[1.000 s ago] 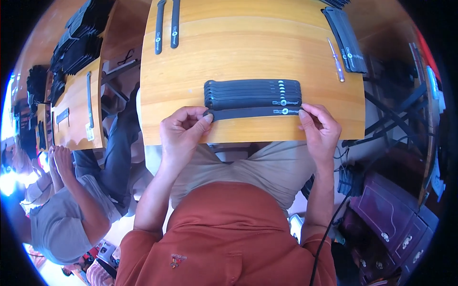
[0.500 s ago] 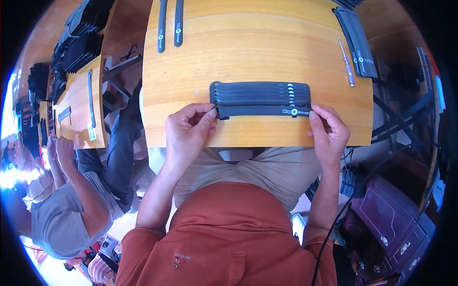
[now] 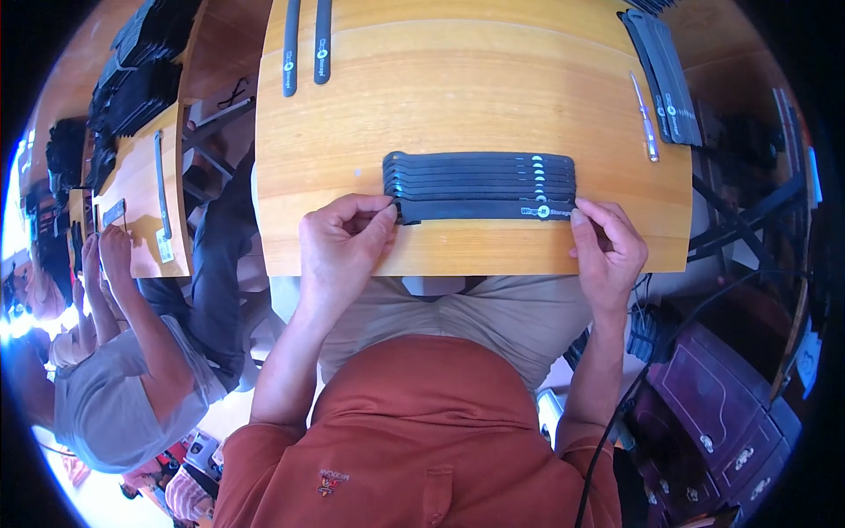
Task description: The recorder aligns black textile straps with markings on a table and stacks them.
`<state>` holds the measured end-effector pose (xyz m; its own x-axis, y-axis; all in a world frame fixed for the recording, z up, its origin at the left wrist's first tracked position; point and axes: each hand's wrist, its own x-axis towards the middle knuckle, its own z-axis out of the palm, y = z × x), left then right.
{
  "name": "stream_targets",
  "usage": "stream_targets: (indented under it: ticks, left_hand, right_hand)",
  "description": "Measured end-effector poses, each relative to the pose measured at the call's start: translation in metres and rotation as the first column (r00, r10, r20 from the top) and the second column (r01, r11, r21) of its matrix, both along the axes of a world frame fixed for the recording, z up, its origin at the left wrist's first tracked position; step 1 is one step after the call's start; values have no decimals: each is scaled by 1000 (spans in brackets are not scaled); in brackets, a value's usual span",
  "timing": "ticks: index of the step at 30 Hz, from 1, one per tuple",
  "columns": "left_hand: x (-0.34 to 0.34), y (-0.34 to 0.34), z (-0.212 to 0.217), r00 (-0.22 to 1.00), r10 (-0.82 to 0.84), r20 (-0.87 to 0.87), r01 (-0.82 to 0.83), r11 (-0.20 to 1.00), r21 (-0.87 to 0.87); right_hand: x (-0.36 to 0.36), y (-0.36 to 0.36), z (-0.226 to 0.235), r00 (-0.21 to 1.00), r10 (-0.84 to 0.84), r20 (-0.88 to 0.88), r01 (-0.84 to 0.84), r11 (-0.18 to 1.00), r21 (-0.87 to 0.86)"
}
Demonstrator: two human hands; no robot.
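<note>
A dark grey strap [image 3: 480, 210] with pale lettering lies lengthwise along the near side of a row of overlapping matching straps [image 3: 471, 176]. My left hand [image 3: 345, 245] pinches its left end between thumb and fingers, beside a small dark loop. At the opposite end, my right hand [image 3: 607, 251] has thumb and forefinger closed on the strap's tip. Round pale marks on the straps behind line up in a column toward the right. Both hands rest near the table's front edge.
On the wooden table [image 3: 458, 97], two single straps [image 3: 323, 44] lie at the far left. A thin screwdriver [image 3: 649, 128] and a pile of straps [image 3: 669, 88] are at the far right. Another person [image 3: 132, 387] works at a table on the left. A dark drawer cabinet [image 3: 717, 396] stands right.
The view has shifted slightly. Both hands keep their pinch on the strap's ends. A dark tab that showed under its right part is now covered.
</note>
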<state>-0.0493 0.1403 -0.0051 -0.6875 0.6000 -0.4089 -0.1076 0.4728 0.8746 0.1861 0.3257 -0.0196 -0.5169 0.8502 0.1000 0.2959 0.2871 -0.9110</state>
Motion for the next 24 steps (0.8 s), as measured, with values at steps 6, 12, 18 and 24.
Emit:
stream_targets:
  ticks: [6,12,18,24]
  left_hand:
    - [-1,-1,-1,1000,5,-9,-5,1000,20]
    - [-1,-1,0,999,8,-36,-8,1000,4]
    - [0,-1,-3,999,14,-33,-13,1000,28]
    - [-2,-3,-6,1000,5,-27,-5,1000,23]
  right_hand:
    - [-2,-1,-2,999,-33,14,34,999,-24]
    - [-2,-1,-5,999,-31,-10,31,999,9]
    - [-2,-1,-6,999,-40,6,40,998,47]
    - [-3,0,-9,999,-51,-11,52,996,78]
